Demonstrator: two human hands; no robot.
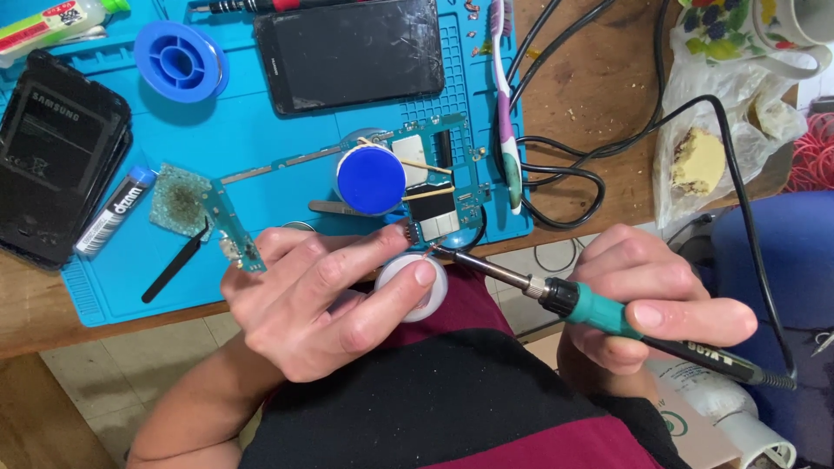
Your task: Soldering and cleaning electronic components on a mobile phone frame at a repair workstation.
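At mat's edge — left hand [317,300] pinches circuit board [432,224] | right hand [647,300] grips soldering iron [599,310]

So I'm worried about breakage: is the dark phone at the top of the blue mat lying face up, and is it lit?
Face up and unlit: the phone lies flat on the mat, its cracked screen dark.

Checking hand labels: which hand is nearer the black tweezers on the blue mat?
Left. The left hand sits just right of the black tweezers, nearly touching them. The right hand, gripping the soldering iron, is far across, off the blue mat.
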